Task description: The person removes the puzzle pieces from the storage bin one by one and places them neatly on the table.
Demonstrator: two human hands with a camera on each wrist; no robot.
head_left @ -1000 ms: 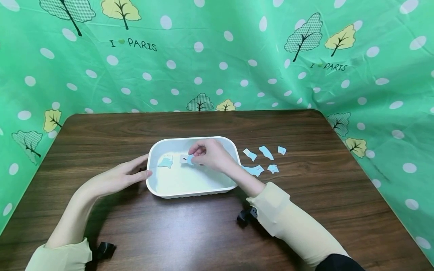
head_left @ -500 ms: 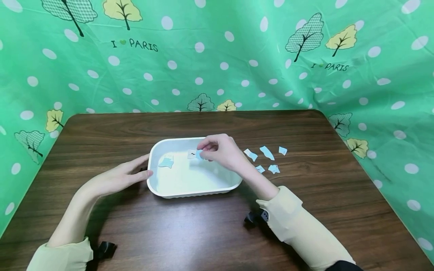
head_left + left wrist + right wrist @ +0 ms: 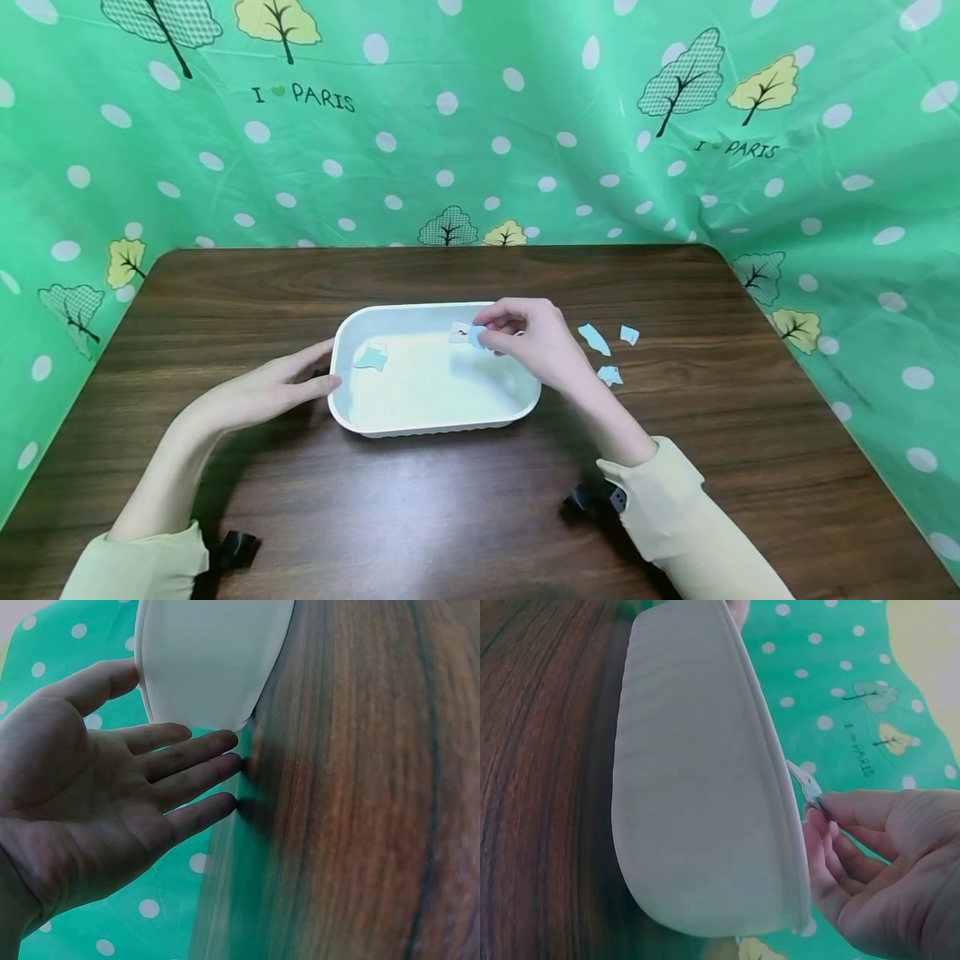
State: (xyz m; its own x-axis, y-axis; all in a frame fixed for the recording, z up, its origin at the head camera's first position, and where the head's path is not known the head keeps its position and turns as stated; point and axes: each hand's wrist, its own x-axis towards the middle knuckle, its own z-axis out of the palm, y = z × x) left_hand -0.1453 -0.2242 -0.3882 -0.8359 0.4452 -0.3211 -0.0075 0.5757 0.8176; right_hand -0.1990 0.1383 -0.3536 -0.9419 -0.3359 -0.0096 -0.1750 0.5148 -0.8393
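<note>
A white plastic tray [image 3: 435, 432] sits on the wooden table. My left hand [image 3: 251, 400] is at its left end, fingers extended; in the left wrist view that hand [image 3: 127, 772] has its thumb at the rim and its fingertips by the end wall. Over the tray's right part, my right hand [image 3: 536, 337] pinches a torn piece of paper [image 3: 461, 332], white and light blue with a dark mark. The right wrist view shows this paper scrap [image 3: 804, 782] between thumb and fingertips, just past the rim. Another blue-and-white paper piece [image 3: 371, 357] lies inside the tray at the left.
Right of the tray, several torn blue scraps lie on the table [image 3: 420, 517], among them a long one [image 3: 595, 339], a small one [image 3: 629, 335] and a jagged one [image 3: 610, 375]. A green dotted curtain [image 3: 480, 108] hangs behind the table.
My right hand has moved right across the tray with the pinched paper piece, and its forearm now covers some of the scraps on the table. My left hand has stayed at the tray's left end.
</note>
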